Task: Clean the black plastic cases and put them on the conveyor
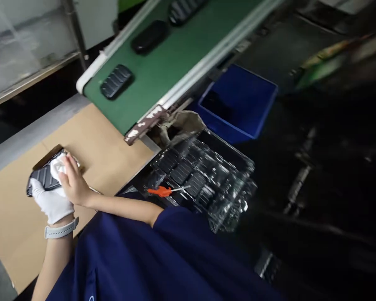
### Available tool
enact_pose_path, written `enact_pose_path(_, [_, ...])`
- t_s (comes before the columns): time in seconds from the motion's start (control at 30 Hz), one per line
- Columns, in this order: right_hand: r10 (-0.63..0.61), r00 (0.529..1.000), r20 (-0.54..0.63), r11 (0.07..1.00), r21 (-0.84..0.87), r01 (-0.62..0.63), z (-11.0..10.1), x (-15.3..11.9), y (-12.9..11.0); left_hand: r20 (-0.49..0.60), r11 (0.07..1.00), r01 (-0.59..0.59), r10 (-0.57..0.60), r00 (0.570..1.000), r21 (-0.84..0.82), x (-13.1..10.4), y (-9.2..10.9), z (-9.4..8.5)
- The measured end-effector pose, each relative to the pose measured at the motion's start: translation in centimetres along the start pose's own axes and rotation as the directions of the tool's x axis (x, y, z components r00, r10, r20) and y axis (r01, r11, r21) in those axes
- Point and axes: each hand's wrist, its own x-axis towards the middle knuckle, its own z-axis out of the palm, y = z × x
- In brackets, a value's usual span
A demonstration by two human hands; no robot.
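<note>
2 hands (61, 186) on 1 pad (44, 177) (ribbed) | 3 pads on belt (175, 62)

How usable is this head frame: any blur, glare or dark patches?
Head view: tilted, with motion blur smearing the right side, which is also underexposed. The left gloved hand, right hand and black ribbed part on the cardboard sheet are well lit and fairly sharp. Glare speckles the clear plastic trays.
</note>
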Motion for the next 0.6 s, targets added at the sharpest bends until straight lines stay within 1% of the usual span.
enact_pose_path(0.03, [-0.019, 0.999, -0.051, 1.000, -0.010, 0.019, -0.9, 0.6, -0.4, 0.102, 1.000, 0.016, -0.018, 0.995, 0.024, 0.0, -0.3, 1.1])
enact_pose_path(0.07, [-0.032, 0.995, -0.094, 0.999, -0.015, 0.031, -1.7, 1.1, -0.7, 0.177, 0.998, 0.037, -0.045, 0.983, 0.050, -0.2, -0.6, 2.0])
enact_pose_path(0.1, [-0.034, 0.991, -0.130, 0.999, -0.011, 0.033, -2.6, 1.6, -1.0, 0.222, 0.996, 0.044, -0.060, 0.973, 0.079, -0.4, -0.8, 2.8])
enact_pose_path(0.17, [0.007, 0.986, -0.164, 0.999, 0.038, -0.001, -4.2, 2.6, -1.3, 0.250, 0.991, 0.021, -0.054, 0.967, 0.135, -0.8, -1.0, 3.7])
enact_pose_path(0.23, [0.087, 0.984, -0.155, 0.990, 0.127, -0.067, -5.0, 3.2, -1.5, 0.253, 0.987, -0.045, 0.005, 0.968, 0.153, -1.1, -1.0, 4.0])
enact_pose_path(0.3, [0.124, 0.981, -0.147, 0.977, 0.191, -0.095, -5.0, 3.3, -1.9, 0.271, 0.981, -0.113, 0.067, 0.960, 0.159, -1.0, -0.7, 3.9])
enact_pose_path(0.4, [0.091, 0.980, -0.176, 0.980, 0.193, -0.056, -4.0, 3.2, -2.8, 0.353, 0.966, -0.108, 0.019, 0.935, 0.234, -0.7, 0.1, 3.6])
enact_pose_path(0.43, [0.092, 0.980, -0.178, 0.979, 0.195, -0.056, -3.7, 3.3, -3.1, 0.364, 0.961, -0.116, 0.017, 0.931, 0.252, -0.6, 0.4, 3.4])
enact_pose_path(0.5, [0.120, 0.982, -0.149, 0.973, 0.216, -0.086, -3.2, 3.7, -3.4, 0.330, 0.955, -0.144, 0.052, 0.942, 0.259, -0.7, 0.9, 3.0])
enact_pose_path(0.53, [0.138, 0.982, -0.125, 0.967, 0.233, -0.106, -3.0, 3.9, -3.5, 0.279, 0.955, -0.169, 0.098, 0.955, 0.244, -0.8, 1.1, 2.8])
enact_pose_path(0.57, [0.151, 0.983, -0.104, 0.961, 0.247, -0.121, -2.6, 3.9, -3.4, 0.217, 0.959, -0.160, 0.109, 0.970, 0.233, -0.9, 1.2, 2.4])
enact_pose_path(0.6, [0.157, 0.984, -0.082, 0.957, 0.259, -0.131, -2.2, 3.7, -3.2, 0.159, 0.968, -0.116, 0.081, 0.984, 0.223, -1.0, 1.3, 1.9])
